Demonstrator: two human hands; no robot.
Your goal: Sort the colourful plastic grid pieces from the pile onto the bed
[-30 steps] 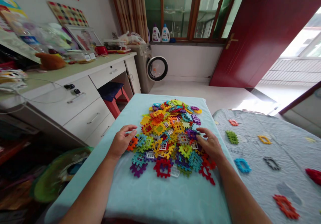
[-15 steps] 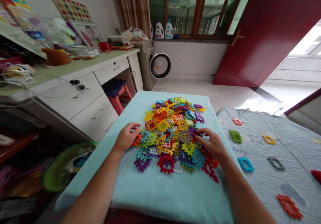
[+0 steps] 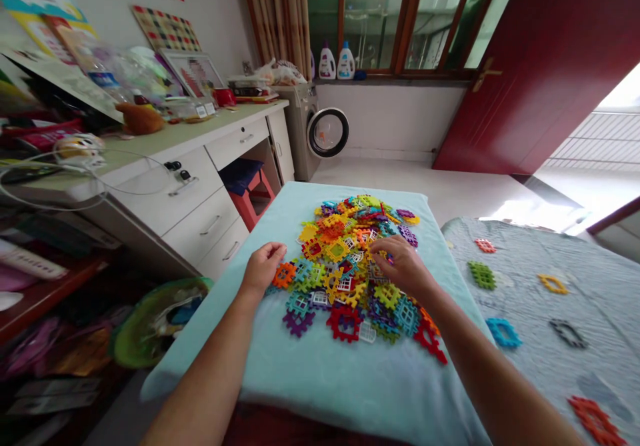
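Interlocking plastic building blocks (image 3: 337, 249) in many colours lie in a loose heap, square pieces with notched edges. My left hand (image 3: 263, 269) is beside the heap's left edge, fingers curled together and no block visible in them. Just below its fingertips sits an orange block (image 3: 285, 275). My right hand (image 3: 403, 263) is over the heap's right-centre, thumb and fingers bent inward among yellow and white pieces; what they pinch, if anything, is hidden. Nearer me lie a red block (image 3: 345, 325), a purple block (image 3: 299, 324) and a white window piece (image 3: 367, 332).
A light blue cloth (image 3: 300, 379) covers the table under the heap. To the right, a grey-blue quilted surface (image 3: 530, 313) carries several separate blocks, among them a green block (image 3: 481, 275) and a blue block (image 3: 503, 333). A white desk (image 3: 200, 213) stands left, above a green basin (image 3: 125, 346).
My right hand has moved left and up across the heap, its fingers drawn closer together. My left hand's fingers have curled in more. The whole view has shifted slightly.
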